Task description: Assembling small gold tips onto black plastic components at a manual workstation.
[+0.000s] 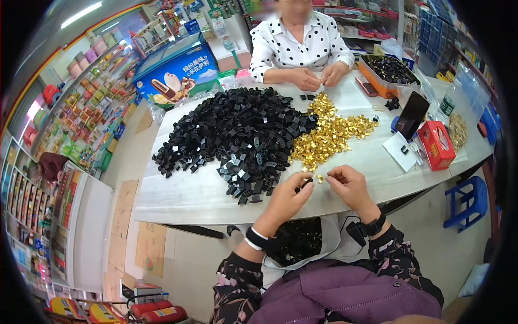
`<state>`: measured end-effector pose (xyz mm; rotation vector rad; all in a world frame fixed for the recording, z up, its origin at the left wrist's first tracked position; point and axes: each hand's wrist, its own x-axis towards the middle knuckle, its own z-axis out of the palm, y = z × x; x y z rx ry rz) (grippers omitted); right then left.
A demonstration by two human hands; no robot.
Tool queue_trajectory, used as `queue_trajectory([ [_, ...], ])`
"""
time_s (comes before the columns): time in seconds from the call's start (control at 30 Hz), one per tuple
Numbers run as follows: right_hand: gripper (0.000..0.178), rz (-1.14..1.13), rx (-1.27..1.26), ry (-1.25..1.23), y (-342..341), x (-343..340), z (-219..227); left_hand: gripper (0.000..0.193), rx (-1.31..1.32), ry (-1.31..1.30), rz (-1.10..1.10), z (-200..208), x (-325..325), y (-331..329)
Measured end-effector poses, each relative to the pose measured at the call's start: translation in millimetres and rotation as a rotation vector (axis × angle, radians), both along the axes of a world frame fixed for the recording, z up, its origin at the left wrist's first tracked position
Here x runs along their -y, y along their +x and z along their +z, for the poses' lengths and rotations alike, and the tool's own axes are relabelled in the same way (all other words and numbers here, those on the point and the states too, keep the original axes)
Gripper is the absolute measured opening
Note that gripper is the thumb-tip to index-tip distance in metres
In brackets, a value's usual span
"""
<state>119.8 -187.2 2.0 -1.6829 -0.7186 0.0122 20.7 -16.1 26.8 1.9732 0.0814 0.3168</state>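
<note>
Slanting rightward; black piece in left fingers

Small black pieces lie heaped, touching a smaller, loose pile of shiny gold bits.

Freezer: a blue chest with ice cream pictures on its side; it stands beyond the table, to the left.
Shelves: full and colourful, along the left side.
Lamp: a bright tube, upper left.
Cardboard: flat brown pieces, lying on the floor.
Red cylinders: at the lower left edge.
Tissue box: red, on the right part of the table.
Dark phone: propped up and tilted, just beside the tissue box.
Bottle: transparent, with a green label, behind the tissue box.
Stool: blue, on the floor at right.
</note>
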Motion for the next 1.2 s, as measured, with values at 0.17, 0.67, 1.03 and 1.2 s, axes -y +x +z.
queue_trajectory([
  [0.17, 0.011, 0.125, -0.256, 0.093, -3, -2, -8, 0.024, 0.036, -0.155, -0.021, -29, 3, 10],
  [0.67, 0.011, 0.402, -0.527, 0.103, -3, -9, 2, 0.027, 0.31, 0.144, -0.032, -28, 4, 1],
  [1.03, 0.01, 0.363, -0.552, -0.08, -4, -11, 12, 0.023, 0.314, 0.187, -0.003, -30, 7, -3],
  [1.2, 0.012, 0.399, -0.636, -0.16, -1, -11, 20, 0.023, 0.373, 0.151, -0.013, -29, 4, -2],
])
